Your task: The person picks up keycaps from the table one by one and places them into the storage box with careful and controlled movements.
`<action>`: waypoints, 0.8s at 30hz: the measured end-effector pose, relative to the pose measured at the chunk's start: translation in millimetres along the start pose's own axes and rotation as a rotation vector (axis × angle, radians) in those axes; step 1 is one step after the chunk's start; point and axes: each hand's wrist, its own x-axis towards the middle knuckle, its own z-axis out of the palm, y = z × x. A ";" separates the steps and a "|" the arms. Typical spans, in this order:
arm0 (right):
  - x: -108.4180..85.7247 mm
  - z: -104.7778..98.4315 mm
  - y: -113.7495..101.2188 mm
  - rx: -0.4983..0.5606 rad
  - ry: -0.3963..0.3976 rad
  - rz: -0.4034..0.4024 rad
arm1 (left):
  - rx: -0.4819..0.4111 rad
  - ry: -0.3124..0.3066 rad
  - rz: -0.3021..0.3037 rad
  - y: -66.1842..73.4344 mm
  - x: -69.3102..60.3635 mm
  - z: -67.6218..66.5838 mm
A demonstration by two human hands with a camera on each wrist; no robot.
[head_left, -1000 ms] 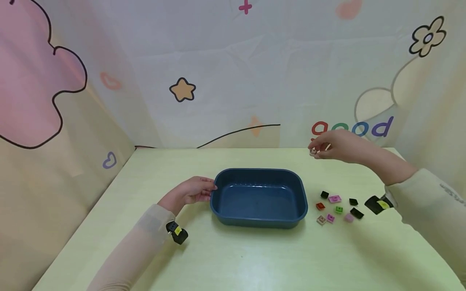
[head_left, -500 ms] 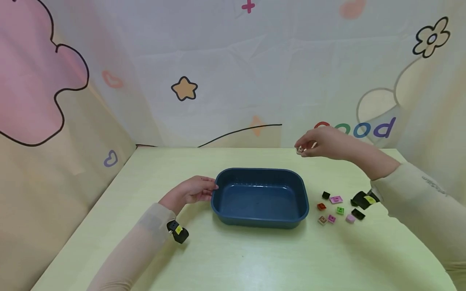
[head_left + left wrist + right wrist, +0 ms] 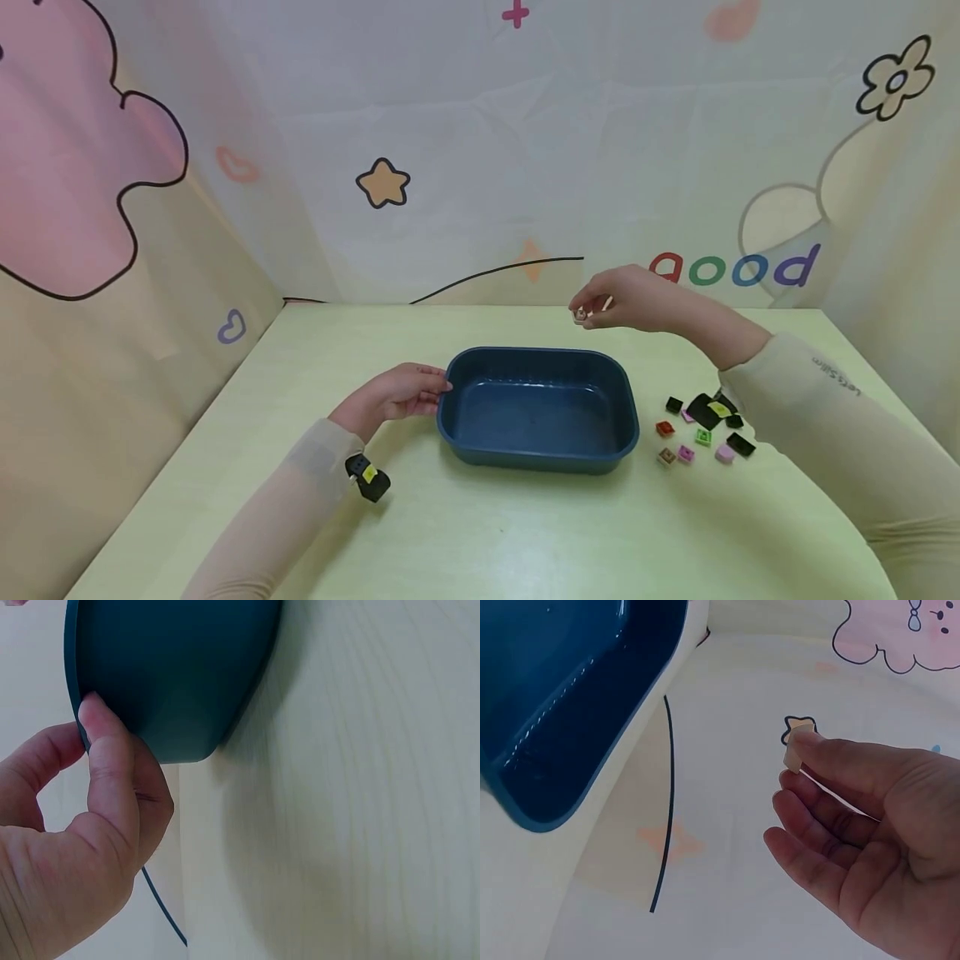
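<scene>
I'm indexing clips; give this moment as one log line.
left hand: holds blue rectangular plastic tub | right hand: pinches small beige block | multicoloured blocks: on pale table

The tub is dark blue, the piece beige; lower right, a red brick and green brick; upper left, a black-outlined orange star.

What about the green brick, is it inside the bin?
No, the head view shows the green brick on the table, to the right of the bin.
</scene>
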 end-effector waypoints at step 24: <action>39.9 23.6 -11.5 0.014 -0.053 -0.055 | -0.016 -0.030 0.001 2.1 -0.3 -2.6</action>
